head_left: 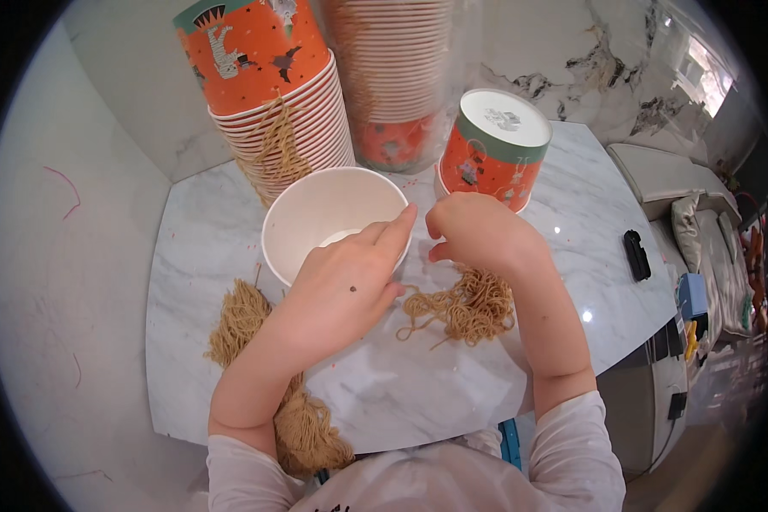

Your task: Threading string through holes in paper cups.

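A white paper tub (307, 205), its open mouth facing up, stands on the table in front of me. My left hand (341, 273) lies across its near right rim, fingers stretched and thumb apart; some fingertips reach over the opening. To the right, my right hand (478, 226) is bent at the wrist, with a gap between its thumb and forefinger and nothing visible in it. Just beyond it sits an upside-down orange and green paper tub (495, 158). A loose tangle of tan yarn (465, 307) lies below my right hand.
A tall stack of nested orange tubs (290, 119), draped with tan strands, stands back left. Beside it is a plastic-wrapped stack (392, 68). More tan yarn bundles (239, 320) lie along the left, partly under my left arm. A small black object (637, 255) rests near the right edge.
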